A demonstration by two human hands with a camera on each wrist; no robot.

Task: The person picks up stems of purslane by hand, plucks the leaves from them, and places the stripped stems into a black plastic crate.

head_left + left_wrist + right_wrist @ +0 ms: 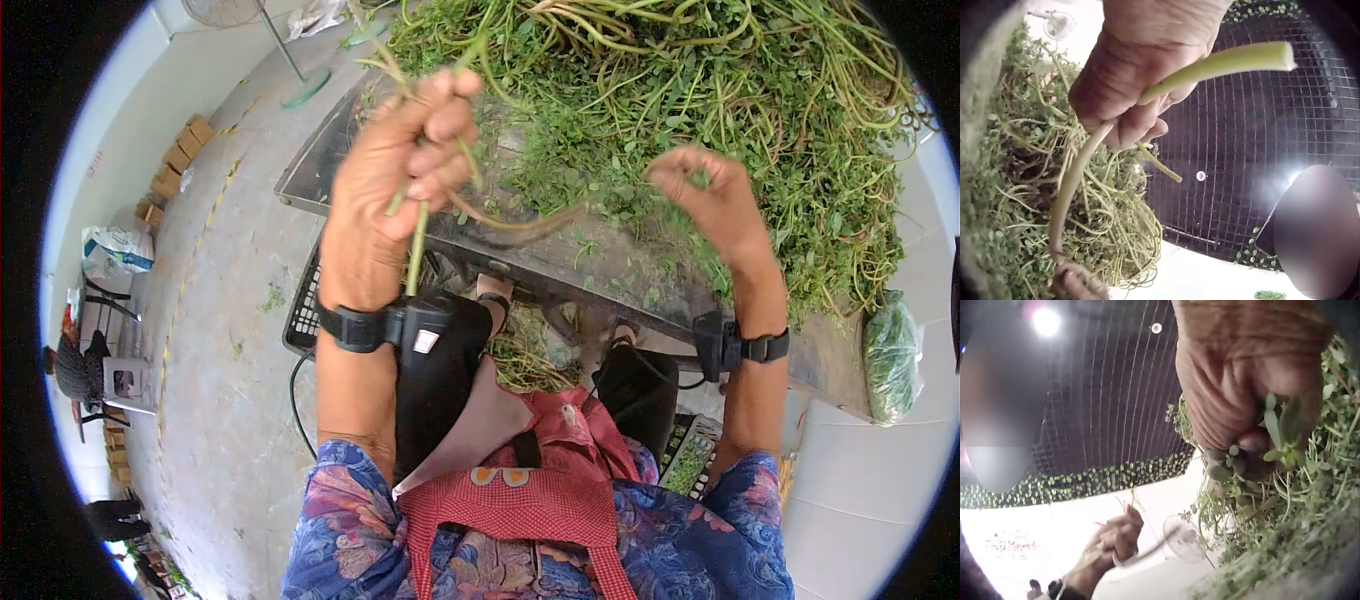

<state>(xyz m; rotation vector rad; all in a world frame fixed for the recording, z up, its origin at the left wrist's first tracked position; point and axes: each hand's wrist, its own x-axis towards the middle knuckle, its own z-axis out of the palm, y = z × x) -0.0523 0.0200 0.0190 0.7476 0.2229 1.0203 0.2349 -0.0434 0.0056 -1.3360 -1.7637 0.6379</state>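
Note:
My left hand (410, 150), raised over the near left part of the table (325, 165), grips several long green stems. One thick cut stem (1229, 69) sticks out past the wrist side of this hand. A brownish stem (520, 222) curves out of the same grip toward my right side. My right hand (722, 205) is at the near edge of a big heap of leafy stems (650, 90). Its thumb and fingers pinch a small leafy sprig (1285, 434), with the fingertips partly hidden behind leaves in the right wrist view.
A filled green bag (890, 360) stands at the table's right end. Below the table are a black crate (303, 305) and more stems (530, 362). Beside my right leg is a crate with small leaves (688, 468). A fan stand (300, 88) and cardboard boxes (178, 158) are on the left.

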